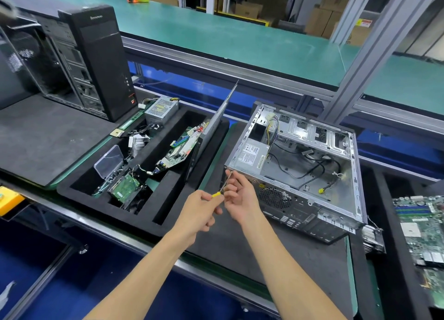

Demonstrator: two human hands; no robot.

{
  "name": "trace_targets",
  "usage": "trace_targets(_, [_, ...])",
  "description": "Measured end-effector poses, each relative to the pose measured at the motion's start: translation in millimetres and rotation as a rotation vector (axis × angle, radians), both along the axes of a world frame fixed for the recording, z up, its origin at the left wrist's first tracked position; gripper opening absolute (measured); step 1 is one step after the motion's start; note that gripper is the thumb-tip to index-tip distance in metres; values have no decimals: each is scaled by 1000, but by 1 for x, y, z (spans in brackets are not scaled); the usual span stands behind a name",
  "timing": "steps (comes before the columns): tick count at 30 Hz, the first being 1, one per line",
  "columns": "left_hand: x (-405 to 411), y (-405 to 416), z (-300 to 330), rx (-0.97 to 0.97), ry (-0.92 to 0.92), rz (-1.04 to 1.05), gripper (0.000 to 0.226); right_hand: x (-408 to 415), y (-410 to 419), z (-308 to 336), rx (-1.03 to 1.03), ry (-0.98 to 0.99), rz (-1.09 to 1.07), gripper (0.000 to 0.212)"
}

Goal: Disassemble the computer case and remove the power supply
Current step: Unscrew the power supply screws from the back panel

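My left hand (204, 206) pinches the yellow-handled screwdriver (222, 186) while my right hand's (236, 199) grip steadies its shaft toward the rear corner of the open computer case (295, 165) right of centre, beside its power supply (249, 155).

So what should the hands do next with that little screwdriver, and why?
Probably turn the screwdriver to loosen a screw at the case's rear corner. The left hand grips the yellow handle, the right hand's fingers steady the shaft, its tip sits at that corner, and the power supply is still inside.
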State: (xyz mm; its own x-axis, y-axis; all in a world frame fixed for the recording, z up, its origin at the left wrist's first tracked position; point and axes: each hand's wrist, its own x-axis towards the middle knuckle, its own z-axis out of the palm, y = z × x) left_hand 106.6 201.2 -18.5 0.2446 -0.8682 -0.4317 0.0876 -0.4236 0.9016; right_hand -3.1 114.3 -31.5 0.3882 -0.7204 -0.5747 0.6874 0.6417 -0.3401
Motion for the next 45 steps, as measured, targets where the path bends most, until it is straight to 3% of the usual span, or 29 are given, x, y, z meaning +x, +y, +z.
trace_targets(6, [0, -1, 6, 98, 168, -8, 43, 0, 1, -1, -12, 15, -9, 17])
trace_targets(14, [4, -1, 3, 65, 114, -13, 26, 2, -1, -1, -5, 6, 3, 12])
trace_targets(20, [5, 4, -1, 112, 99, -48, 32, -5, 1, -4, -45, 89, 50, 14])
trace_targets(23, [5, 10, -6, 159, 43, -115, 28, -13, 7, -16, -113, 260, 63, 12])
trace_targets(27, [7, 17, -15, 217, -33, -182, 24, -36, 24, -46, -249, 690, 144, 10])
trace_targets(33, [-3, 19, -23, 220, -12, -161, 25, -71, 62, -83, -928, 1579, 651, 8])
trace_targets(38, [-16, 16, -25, 205, 1, -199, 26, -75, 69, -88, -995, 1677, 654, 6])
trace_targets(45, [-20, 15, -30, 167, 4, -204, 30, -83, 68, -80, -988, 1642, 589, 10])
